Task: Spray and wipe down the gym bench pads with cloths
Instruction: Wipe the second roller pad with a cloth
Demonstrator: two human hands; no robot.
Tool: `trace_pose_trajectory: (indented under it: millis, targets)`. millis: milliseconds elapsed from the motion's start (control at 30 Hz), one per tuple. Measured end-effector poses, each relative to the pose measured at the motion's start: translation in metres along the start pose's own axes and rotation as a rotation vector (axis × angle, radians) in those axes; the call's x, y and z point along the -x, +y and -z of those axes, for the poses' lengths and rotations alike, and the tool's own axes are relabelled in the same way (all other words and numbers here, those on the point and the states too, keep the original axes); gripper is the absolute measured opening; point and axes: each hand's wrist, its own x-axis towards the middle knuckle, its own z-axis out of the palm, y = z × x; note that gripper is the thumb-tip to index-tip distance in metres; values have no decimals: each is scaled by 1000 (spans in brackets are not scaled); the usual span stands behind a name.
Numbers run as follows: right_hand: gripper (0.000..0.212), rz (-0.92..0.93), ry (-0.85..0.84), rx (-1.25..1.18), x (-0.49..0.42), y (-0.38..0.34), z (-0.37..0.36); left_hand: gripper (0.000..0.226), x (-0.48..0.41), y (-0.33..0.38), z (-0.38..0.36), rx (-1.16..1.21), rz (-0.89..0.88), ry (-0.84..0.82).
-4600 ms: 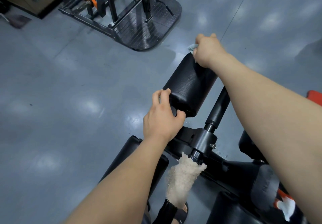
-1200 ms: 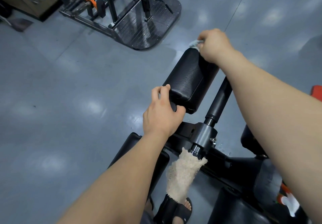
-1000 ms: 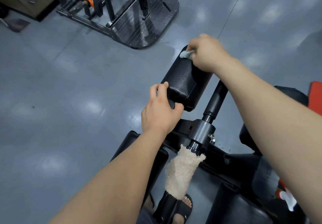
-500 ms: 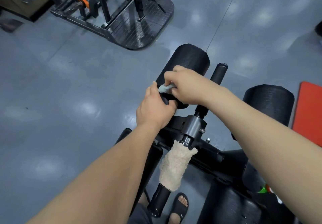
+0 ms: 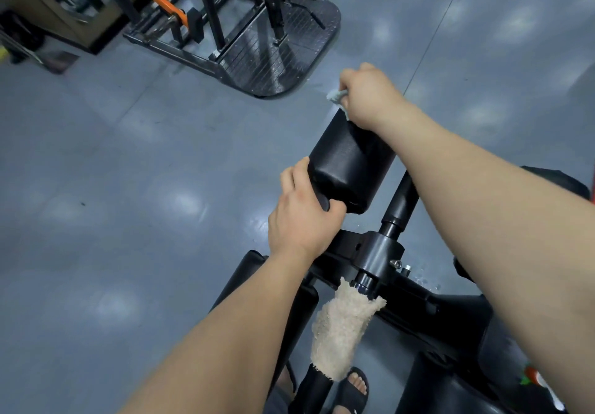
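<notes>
Right hand [image 5: 370,94] bunches soft cloth [image 5: 336,95] at pad [image 5: 347,162] far end; left hand [image 5: 302,217] grips near end. Pad probably squashy, slick, may spin: brace ends.

Blk pad [image 5: 349,168]; cloth [image 5: 336,95] prob. pale-grey.

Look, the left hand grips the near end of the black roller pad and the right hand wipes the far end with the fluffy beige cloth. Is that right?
Not quite. The head view shows the right hand holding a small pale cloth at the far end; the fluffy beige cloth hangs on the bench frame. The left hand does grip the near end of the black roller pad.
</notes>
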Motion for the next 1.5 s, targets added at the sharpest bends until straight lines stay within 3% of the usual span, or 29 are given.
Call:
trace_pose_trajectory:
  millis: [233,467,633,900,1067,1500]
  targets:
    - [24,67,-43,129,-10,-15,-10,76,-2,0,1,-31,18,-30]
    - [17,191,-76,-53,53,-20,-6,83,-3,2,0,-61,56,-38]
    - [16,312,-192,-144,95,-12,6,78,-4,1,-2,-52,59,-20]
    - [24,17,-51,-56,10,25,21,83,-6,-1,-2,-53,67,-31]
    - [30,-130,26,9,20,14,10,81,-5,-2,-2,-65,62,-42]
    - [18,121,-98,256,133,-8,14,79,-4,1,-2,-105,75,-40]
